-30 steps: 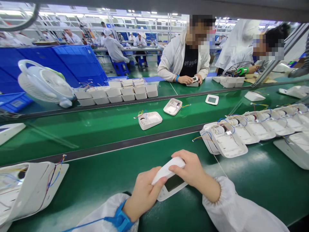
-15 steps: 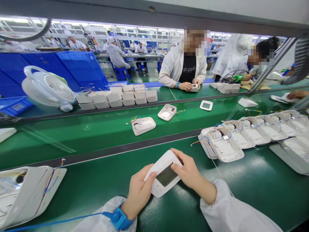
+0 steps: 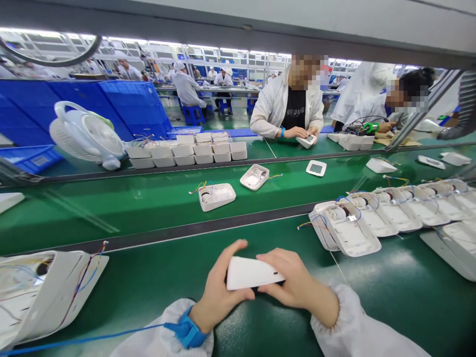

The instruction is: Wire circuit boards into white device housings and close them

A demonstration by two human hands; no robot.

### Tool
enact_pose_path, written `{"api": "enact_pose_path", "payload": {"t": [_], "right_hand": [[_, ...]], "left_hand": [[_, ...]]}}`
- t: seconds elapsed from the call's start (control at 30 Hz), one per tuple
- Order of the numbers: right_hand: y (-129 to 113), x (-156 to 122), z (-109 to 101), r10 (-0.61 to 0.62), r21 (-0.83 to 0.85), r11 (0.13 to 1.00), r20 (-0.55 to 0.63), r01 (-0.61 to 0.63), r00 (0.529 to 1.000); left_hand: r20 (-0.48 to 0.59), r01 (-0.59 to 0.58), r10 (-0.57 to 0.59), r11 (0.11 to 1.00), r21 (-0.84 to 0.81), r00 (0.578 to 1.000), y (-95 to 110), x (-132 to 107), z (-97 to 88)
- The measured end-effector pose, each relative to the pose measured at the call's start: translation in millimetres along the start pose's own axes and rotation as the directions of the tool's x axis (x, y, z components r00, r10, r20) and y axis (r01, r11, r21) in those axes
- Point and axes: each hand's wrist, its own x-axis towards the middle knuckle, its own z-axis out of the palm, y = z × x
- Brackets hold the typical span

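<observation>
Above the green bench I hold a white plastic device (image 3: pixel 250 274), tilted so its side wall with a small dark slot faces me. Its grey display is out of sight now. My left hand (image 3: pixel 214 293) is around the left end, thumb underneath and index finger lifted away from the top. At the right end, my right hand (image 3: pixel 299 278) grips it between fingers on top and thumb below. A blue wrist strap (image 3: pixel 189 327) with a cord circles my left wrist.
Open white housings with wires stand in a row (image 3: pixel 351 230) at right, others (image 3: pixel 48 292) at left. The green belt (image 3: pixel 156 208) ahead carries two open housings (image 3: pixel 217 197) and a display panel (image 3: pixel 316 168). Across it are a fan (image 3: pixel 87 134), stacked housings (image 3: pixel 195 152) and a co-worker (image 3: pixel 290 106) handling a device.
The device has been turned so its side wall replaces the display in my view. My left fingers have loosened and the index finger lifted. The co-worker's device has tilted.
</observation>
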Motion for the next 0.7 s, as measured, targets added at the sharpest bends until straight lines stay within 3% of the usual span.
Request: {"api": "enact_pose_path", "payload": {"t": [0.1, 0.27, 0.4, 0.5, 0.57, 0.63, 0.7], "right_hand": [[-5, -2, 7, 0.006, -0.062, 0.998, 0.032, -0.004, 0.999], [-4, -1, 13, 0.018, -0.097, 0.995, -0.019, -0.020, 1.000], [7, 4, 6, 0.031, -0.098, 0.995, 0.043, -0.027, 0.999], [20, 6, 0, 0.200, -0.134, 0.973, 0.065, -0.190, 0.978], [34, 6, -2, 0.447, -0.057, 0.893, -0.014, -0.447, 0.895], [53, 11, -1, 0.681, 0.129, 0.732, -0.115, -0.669, 0.724], [75, 25, 3, 0.797, 0.274, 0.603, -0.175, -0.749, 0.578]], "left_hand": [[0.004, -0.054, 0.054, 0.991, 0.121, 0.999, 4, 1, -1.4], [-0.013, -0.086, 0.089, 0.982, 0.166, 0.996, 13, 8, 0.6], [0.042, -0.035, 0.028, 0.984, 0.173, 0.999, 12, 11, -1.0], [0.125, -0.004, -0.016, 0.988, 0.156, 0.992, -2, 29, -11.5], [0.089, 0.051, -0.079, 0.957, 0.285, 0.993, -19, 52, -24.8], [-0.021, 0.195, -0.210, 0.860, 0.472, 0.977, -38, 79, -41.6], [-0.097, 0.281, -0.272, 0.805, 0.522, 0.958, -56, 103, -58.0]]}}
